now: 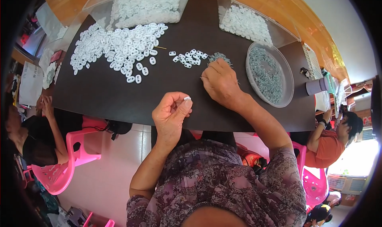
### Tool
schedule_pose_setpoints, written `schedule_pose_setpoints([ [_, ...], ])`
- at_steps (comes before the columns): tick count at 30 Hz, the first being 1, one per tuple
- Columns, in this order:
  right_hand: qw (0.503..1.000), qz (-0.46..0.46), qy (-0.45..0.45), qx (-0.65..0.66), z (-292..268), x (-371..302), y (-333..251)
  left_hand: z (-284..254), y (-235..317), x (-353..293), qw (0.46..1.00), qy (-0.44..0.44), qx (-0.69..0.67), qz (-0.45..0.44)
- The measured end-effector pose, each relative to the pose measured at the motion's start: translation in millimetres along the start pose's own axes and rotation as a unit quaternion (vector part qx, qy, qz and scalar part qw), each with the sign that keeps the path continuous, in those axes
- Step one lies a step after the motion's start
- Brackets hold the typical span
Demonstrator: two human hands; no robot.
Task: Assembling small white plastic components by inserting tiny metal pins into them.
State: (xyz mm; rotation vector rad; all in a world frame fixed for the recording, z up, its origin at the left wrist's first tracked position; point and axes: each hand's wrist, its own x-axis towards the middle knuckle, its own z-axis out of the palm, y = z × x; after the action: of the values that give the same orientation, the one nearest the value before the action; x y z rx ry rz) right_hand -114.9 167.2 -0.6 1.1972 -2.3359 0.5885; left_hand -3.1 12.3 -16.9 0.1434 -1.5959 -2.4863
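Between the thumb and fingertips of my left hand (pixel 170 114) is a small white plastic piece (pixel 187 98), held over the near part of the dark table (pixel 119 97). My right hand (pixel 221 83) is farther right, its fingers curled down onto a small heap of thin grey screws (pixel 220 59). Its fingertips are hidden, so whatever they pinch does not show. Left of that heap lie small white two-holed plastic pieces (pixel 191 58). A large spread of white oval two-holed plastic pieces (pixel 119 48) covers the far left of the table.
A round clear tub (pixel 289 93) of grey screws stands to the right. Two clear bins (pixel 185 0) (pixel 284 34) of white pieces sit at the back. A thin yellowish stick (pixel 160 47) pokes from the oval pieces. People sit on either side, near pink chairs (pixel 73 147).
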Motion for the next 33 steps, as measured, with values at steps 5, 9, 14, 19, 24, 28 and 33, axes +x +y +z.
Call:
schedule_pose_setpoints([
  [5,0.987,0.063,-0.009,0.145,-22.6,-1.3,-30.1,4.6,4.6,4.1,0.999,0.034,-0.035,0.002],
  [9,0.975,0.081,-0.030,0.203,-27.8,-1.2,-48.1,9.8,3.8,3.7,0.998,0.027,-0.049,0.025],
  [14,0.959,0.144,-0.023,0.243,-32.5,1.5,-55.3,8.9,6.8,-0.8,0.998,0.029,-0.047,0.012],
  [19,0.941,0.168,-0.010,0.292,-31.7,1.0,-57.6,9.8,12.8,-5.5,0.998,0.028,-0.062,-0.002],
  [24,0.944,0.159,-0.010,0.290,-33.1,1.0,-58.3,10.1,12.6,-7.1,0.999,0.031,-0.027,-0.002],
  [28,0.948,0.151,-0.025,0.278,-33.6,1.9,-58.7,9.8,11.3,-8.4,0.999,0.033,-0.018,-0.007],
  [33,0.949,0.140,-0.024,0.280,-34.2,3.5,-60.5,8.9,12.2,-9.9,0.999,0.031,-0.012,-0.003],
])
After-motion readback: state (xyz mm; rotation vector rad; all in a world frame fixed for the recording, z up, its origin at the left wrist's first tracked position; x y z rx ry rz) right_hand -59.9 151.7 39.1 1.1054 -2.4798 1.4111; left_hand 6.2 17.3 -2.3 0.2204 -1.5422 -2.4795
